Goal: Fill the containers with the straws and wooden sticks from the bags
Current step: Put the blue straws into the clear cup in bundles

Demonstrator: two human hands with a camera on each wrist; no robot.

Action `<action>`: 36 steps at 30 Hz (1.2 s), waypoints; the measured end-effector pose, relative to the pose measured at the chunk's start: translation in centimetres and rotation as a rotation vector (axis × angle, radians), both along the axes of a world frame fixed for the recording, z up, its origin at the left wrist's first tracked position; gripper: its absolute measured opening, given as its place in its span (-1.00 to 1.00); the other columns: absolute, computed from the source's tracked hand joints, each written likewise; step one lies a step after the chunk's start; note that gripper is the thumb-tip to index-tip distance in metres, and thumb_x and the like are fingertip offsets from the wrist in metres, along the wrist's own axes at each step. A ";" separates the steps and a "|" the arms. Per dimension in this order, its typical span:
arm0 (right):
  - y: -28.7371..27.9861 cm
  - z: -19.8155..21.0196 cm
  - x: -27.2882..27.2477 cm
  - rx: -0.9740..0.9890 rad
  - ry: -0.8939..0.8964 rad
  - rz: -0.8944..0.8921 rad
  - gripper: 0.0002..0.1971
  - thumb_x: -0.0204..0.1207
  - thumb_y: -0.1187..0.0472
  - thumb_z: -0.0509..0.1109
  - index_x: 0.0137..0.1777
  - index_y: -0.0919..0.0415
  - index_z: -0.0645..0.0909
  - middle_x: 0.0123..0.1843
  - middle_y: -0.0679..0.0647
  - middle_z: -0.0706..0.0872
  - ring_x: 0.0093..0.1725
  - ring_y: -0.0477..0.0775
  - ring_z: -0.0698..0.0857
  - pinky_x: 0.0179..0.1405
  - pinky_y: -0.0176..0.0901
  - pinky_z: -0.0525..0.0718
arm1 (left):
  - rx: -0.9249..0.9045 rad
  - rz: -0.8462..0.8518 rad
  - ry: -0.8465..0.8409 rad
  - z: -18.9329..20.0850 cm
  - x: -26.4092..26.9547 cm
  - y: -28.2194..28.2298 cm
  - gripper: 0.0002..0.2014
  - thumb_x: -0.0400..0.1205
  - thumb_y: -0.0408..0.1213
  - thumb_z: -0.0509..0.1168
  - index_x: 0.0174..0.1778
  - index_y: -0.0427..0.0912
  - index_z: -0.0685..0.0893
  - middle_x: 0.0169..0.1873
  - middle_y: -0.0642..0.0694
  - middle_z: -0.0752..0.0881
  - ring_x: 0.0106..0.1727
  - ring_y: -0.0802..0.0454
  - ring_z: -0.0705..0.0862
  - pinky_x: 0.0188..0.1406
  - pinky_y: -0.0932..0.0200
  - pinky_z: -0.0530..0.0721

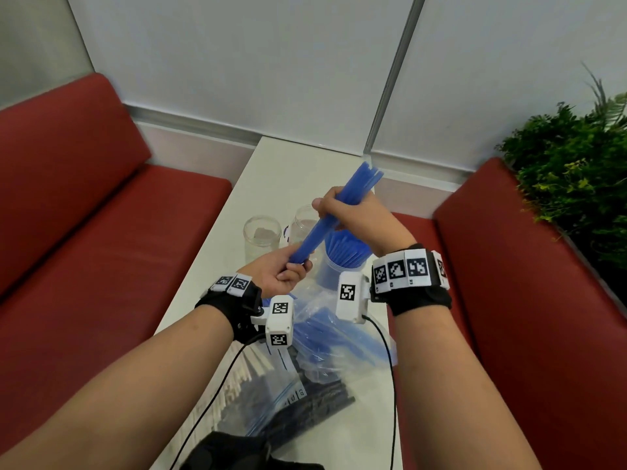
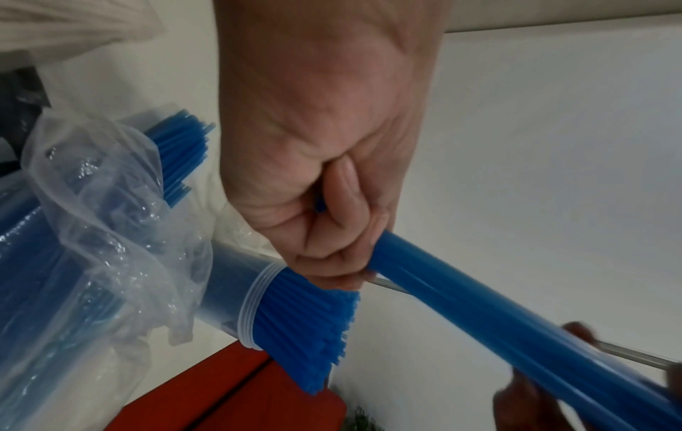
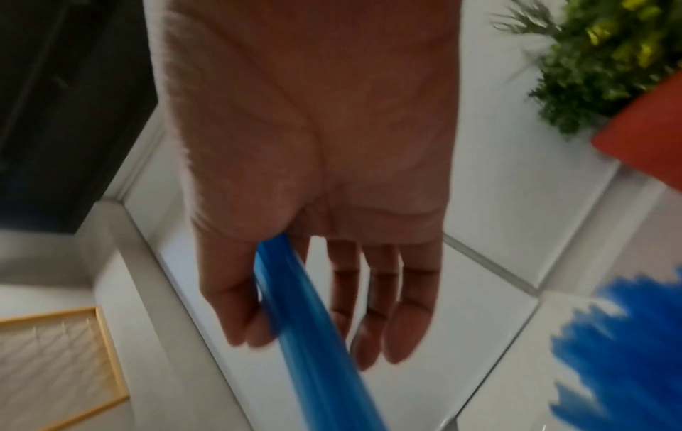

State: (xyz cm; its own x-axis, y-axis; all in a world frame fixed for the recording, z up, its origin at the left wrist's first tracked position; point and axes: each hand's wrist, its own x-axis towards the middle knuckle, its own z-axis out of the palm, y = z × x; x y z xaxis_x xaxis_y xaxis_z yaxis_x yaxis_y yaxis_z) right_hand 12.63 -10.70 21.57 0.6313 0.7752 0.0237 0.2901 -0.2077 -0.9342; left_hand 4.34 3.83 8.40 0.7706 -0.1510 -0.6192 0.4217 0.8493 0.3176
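A bundle of blue straws (image 1: 339, 212) slants up and away over the white table (image 1: 281, 171). My left hand (image 1: 295, 269) grips its lower end, and my right hand (image 1: 327, 212) holds it higher up. The left wrist view shows the left hand (image 2: 343, 233) curled round the bundle (image 2: 479, 297). In the right wrist view the bundle (image 3: 314, 335) passes between the right thumb and fingers. Under the hands stands a clear container (image 1: 342, 266) packed with blue straws. Two empty clear jars (image 1: 263, 237) (image 1: 303, 222) stand to its left.
Near me lie clear zip bags: one with blue straws (image 1: 325, 334), one with wooden sticks (image 1: 237, 378), one with black straws (image 1: 322, 405). Red benches (image 1: 101, 232) flank the table. A green plant (image 1: 570, 157) stands at the right.
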 end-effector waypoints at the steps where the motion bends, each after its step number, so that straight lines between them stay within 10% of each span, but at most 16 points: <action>1: -0.1 0.0 0.3 -0.075 -0.020 0.011 -0.81 0.59 0.13 0.47 -0.23 0.18 0.69 -0.24 0.02 0.79 -0.16 -0.05 0.72 0.00 0.00 0.74 | 0.001 -0.009 -0.007 -0.3 0.2 0.1 -0.77 0.70 -0.13 0.28 -0.12 -0.23 0.55 -0.42 -0.13 0.57 -0.72 0.22 0.34 -0.91 0.43 0.14; 9: -0.2 -2.3 2.6 -0.190 0.029 0.014 -0.82 0.51 0.14 0.55 -0.06 0.27 0.80 -0.19 0.37 0.82 -0.28 0.22 0.76 -0.01 0.16 0.80 | 0.094 0.024 0.049 -2.3 1.9 0.8 -0.73 0.73 -0.13 0.24 -0.20 -0.23 0.48 -0.51 -0.04 0.45 -0.73 0.24 0.29 -0.90 0.42 0.07; 14: -0.2 -3.8 5.0 -0.166 0.077 -0.063 -0.89 0.49 0.28 0.53 -0.11 0.35 0.79 -0.28 0.31 0.82 -0.40 0.09 0.77 -0.23 -0.13 0.80 | 0.440 -0.026 0.080 -4.8 2.6 1.0 -0.75 0.74 -0.22 0.23 -0.17 -0.30 0.57 -0.42 -0.12 0.57 -0.65 0.19 0.43 -0.80 0.43 0.29; 21: -1.7 -6.0 10.5 -0.263 -0.008 -0.272 -0.91 0.47 0.31 0.50 -0.10 0.34 0.76 -0.33 0.29 0.80 -0.41 0.13 0.76 -0.20 -0.07 0.80 | 1.719 -0.742 -0.173 -9.7 2.9 1.7 -0.79 0.64 -0.38 0.28 0.08 -0.25 0.79 0.06 -0.16 0.78 0.10 -0.10 0.73 0.13 0.13 0.64; 26: -1.0 -8.2 11.6 -0.283 -0.079 -0.331 -0.90 0.49 0.29 0.47 -0.12 0.35 0.74 -0.39 0.18 0.79 -0.45 0.03 0.76 -0.31 -0.23 0.78 | 2.034 -1.407 -0.408 -12.4 3.1 0.1 -0.63 0.70 -0.15 0.18 0.45 -0.04 0.50 0.32 -0.15 0.57 0.30 -0.24 0.58 0.20 -0.16 0.60; 32: 0.2 -12.3 10.6 -0.332 -0.089 -0.413 -0.79 0.52 0.27 0.46 -0.17 0.48 0.71 -0.32 0.32 0.79 -0.43 0.04 0.73 -0.24 0.00 0.82 | 2.214 -1.484 -0.367 -13.1 3.1 -0.9 -0.58 0.77 -0.09 0.07 0.57 -0.01 0.34 0.40 -0.13 0.47 0.38 -0.23 0.48 0.29 -0.24 0.43; 36: 0.3 -12.7 10.9 -0.324 -0.123 -0.388 -0.91 0.49 0.20 0.55 -0.16 0.21 0.75 -0.24 -0.03 0.79 -0.35 -0.26 0.70 -0.26 -0.17 0.74 | 2.282 -1.534 -0.388 -12.8 3.5 -0.8 -0.62 0.77 -0.18 0.05 0.53 -0.04 0.42 0.36 -0.14 0.51 0.35 -0.20 0.51 0.30 -0.19 0.42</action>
State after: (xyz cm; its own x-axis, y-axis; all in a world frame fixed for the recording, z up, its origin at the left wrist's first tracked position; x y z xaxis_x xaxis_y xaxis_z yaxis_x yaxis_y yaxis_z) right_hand 23.56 -10.41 8.88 0.8812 0.4646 -0.0868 0.2378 -0.5945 -0.7682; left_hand 7.79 3.04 -4.38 0.8652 -0.0981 -0.4918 -0.1588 -0.9838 -0.0830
